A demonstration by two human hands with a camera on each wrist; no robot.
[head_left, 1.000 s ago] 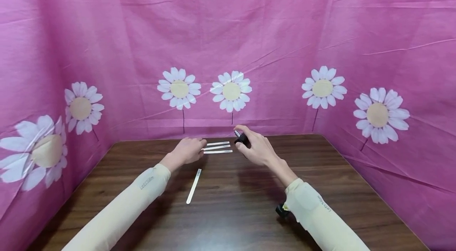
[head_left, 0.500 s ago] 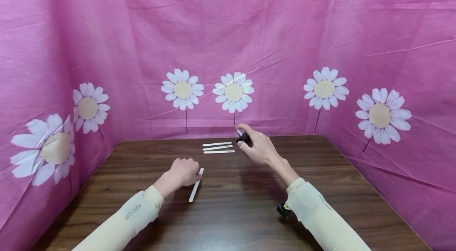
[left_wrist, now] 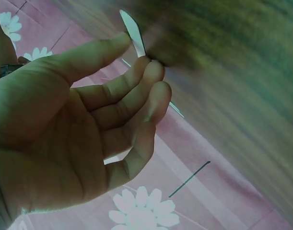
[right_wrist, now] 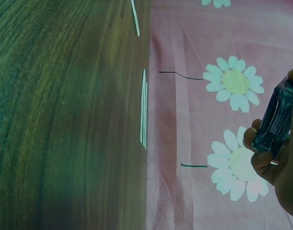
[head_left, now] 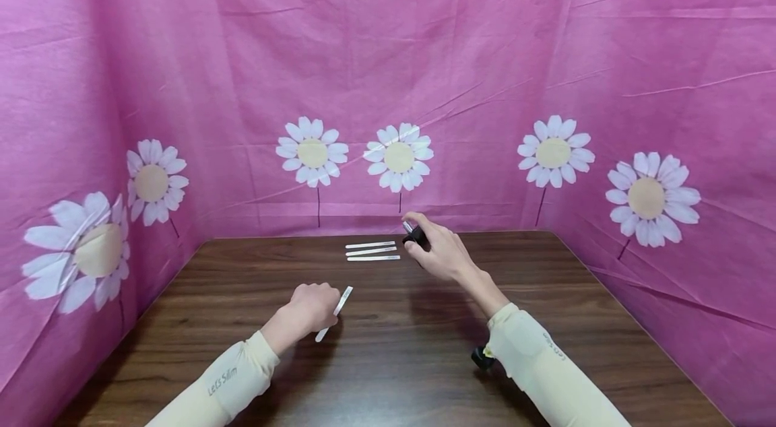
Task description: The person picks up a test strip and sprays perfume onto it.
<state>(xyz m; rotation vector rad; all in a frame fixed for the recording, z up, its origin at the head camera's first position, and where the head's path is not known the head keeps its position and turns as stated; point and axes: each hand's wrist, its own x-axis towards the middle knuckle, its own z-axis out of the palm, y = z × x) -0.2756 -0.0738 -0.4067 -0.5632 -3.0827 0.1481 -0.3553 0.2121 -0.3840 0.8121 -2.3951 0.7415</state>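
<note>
My left hand point(head_left: 310, 309) pinches a white paper test strip point(head_left: 345, 298) between thumb and fingers, low over the near-middle of the table; the strip also shows in the left wrist view point(left_wrist: 133, 32). My right hand point(head_left: 441, 250) is raised near the table's far edge and grips a dark perfume spray bottle point(head_left: 417, 237) with a silver nozzle. In the right wrist view the bottle point(right_wrist: 276, 117) is partly hidden by the fingers. Just left of that hand, further white strips point(head_left: 372, 252) lie side by side on the table.
A small black cap-like thing point(head_left: 483, 357) lies on the wooden table point(head_left: 400, 373), partly hidden by the right sleeve. Pink cloth point(head_left: 473, 77) with printed daisies stands close around the table's back and sides.
My left hand has come back from beside the row of strips to the lone nearer strip and picked it up. My right hand holds the bottle in nearly the same place.
</note>
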